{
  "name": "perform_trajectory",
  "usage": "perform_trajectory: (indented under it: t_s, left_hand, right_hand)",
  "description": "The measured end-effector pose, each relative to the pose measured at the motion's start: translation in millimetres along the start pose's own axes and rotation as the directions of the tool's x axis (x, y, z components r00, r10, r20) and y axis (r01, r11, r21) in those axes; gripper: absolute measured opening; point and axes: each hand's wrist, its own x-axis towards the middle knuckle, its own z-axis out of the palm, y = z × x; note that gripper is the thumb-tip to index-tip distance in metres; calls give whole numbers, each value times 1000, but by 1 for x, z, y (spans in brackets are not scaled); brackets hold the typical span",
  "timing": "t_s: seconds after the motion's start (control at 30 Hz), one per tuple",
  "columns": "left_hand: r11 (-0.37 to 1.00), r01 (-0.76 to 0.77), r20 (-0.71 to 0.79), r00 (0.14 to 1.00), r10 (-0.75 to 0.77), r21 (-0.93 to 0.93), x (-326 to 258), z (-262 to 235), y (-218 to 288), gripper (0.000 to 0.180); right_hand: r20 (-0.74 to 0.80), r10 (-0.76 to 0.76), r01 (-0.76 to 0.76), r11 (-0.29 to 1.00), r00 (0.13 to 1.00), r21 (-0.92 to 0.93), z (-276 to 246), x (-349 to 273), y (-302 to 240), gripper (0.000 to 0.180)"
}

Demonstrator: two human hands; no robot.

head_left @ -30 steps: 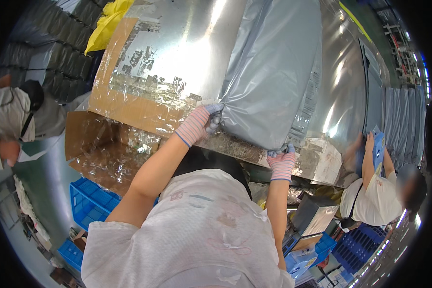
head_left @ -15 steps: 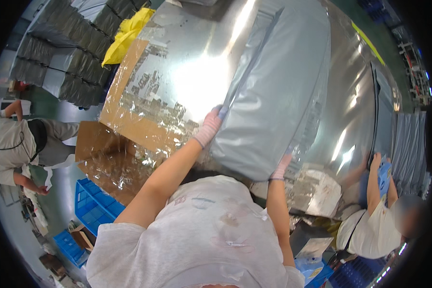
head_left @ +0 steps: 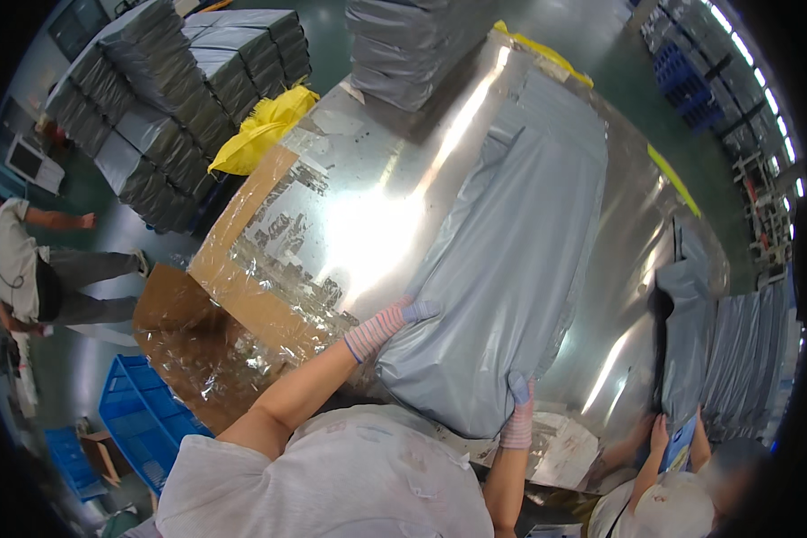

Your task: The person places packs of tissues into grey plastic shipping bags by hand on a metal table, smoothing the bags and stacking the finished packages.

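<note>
A long grey plastic bag, creased and bulky at its near end, lies on a shiny metal-topped table. Both my hands wear striped pink-and-white gloves with grey-blue fingertips. My left hand is closed on the bag's left side near the front, its fingertips lying over the upper surface. At the near right corner, my right hand is closed against the bag's side, the fingers pointing away from me. The bag's underside is hidden.
A stack of grey bags stands at the table's far edge. Cardboard under torn clear film covers the left side. Blue crates stand at lower left. At right, a co-worker's hands work near grey bags. Another person stands far left.
The view has tilted, showing more of the table's far end. The grey bag and both my hands appear lower in the picture. The co-worker at left has shifted position, with one arm stretched out.
</note>
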Motion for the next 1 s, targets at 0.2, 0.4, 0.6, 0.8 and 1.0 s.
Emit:
perform_trajectory:
  t_s: [0.2,0.4,0.6,0.8,1.0]
  left_hand:
    - [985,-150,66,986,156,-82,-48,1,70,60]
    - [976,-212,-73,975,209,-41,-169,-51,141,60]
    - [362,399,-538,662,522,843,-212,-187,201,67]
    - [-114,448,-225,633,741,887,-208,-129,103,64]
    - [-139,423,-119,527,841,895,-170,-154,65,59]
  right_hand:
    - [174,-221,229,973,960,-29,55,-42,-44,75]
    - [370,-145,173,984,918,-44,128,-60,-13,76]
    - [697,-215,713,397,684,-578,222,-35,80,63]
    - [716,174,612,408,676,-677,211,-63,110,48]
    - [412,229,223,566,882,-794,137,-75,141,36]
